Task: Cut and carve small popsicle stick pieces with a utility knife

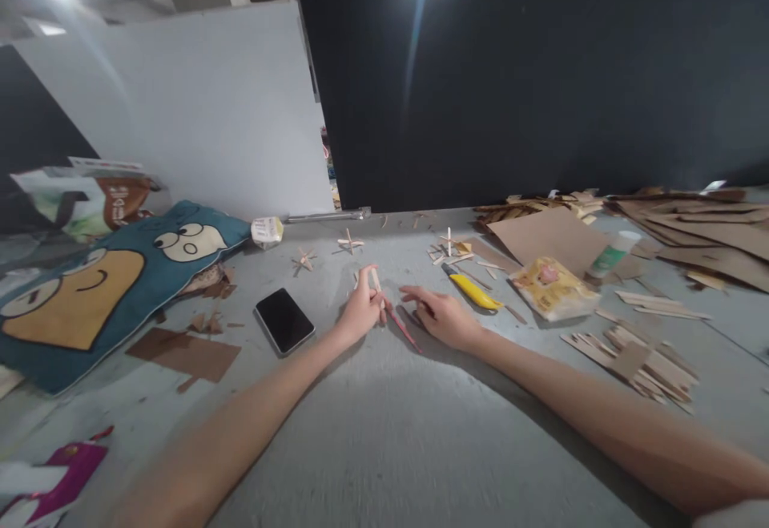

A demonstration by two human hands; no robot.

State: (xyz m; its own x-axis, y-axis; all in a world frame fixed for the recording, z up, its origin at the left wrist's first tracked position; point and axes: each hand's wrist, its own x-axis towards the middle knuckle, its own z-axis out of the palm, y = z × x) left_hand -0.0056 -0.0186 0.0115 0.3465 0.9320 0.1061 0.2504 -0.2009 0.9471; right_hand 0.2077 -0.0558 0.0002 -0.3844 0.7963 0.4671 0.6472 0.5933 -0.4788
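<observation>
My left hand [359, 310] is closed around pale wooden craft sticks [376, 280] that point up past its fingers. A thin red strip [404, 328] slants from beside those fingers down to the tabletop; whether the hand also grips it I cannot tell. My right hand [443, 316] rests low over the table just right of the strip, index finger reaching left and the other fingers loosely bent, holding nothing visible. To its right lies a yellow-handled cutter [476, 291]. Beyond the hands stand small star-shaped stick pieces [349, 242] and a loose stick pile [449, 254].
A phone [284, 320] lies left of my hands, near cardboard scraps [186, 353] and a blue cushion [129, 272]. On the right are a yellow packet [553, 288], a glue stick [613, 255], a bundle of sticks [634, 358] and cardboard sheets [714, 231].
</observation>
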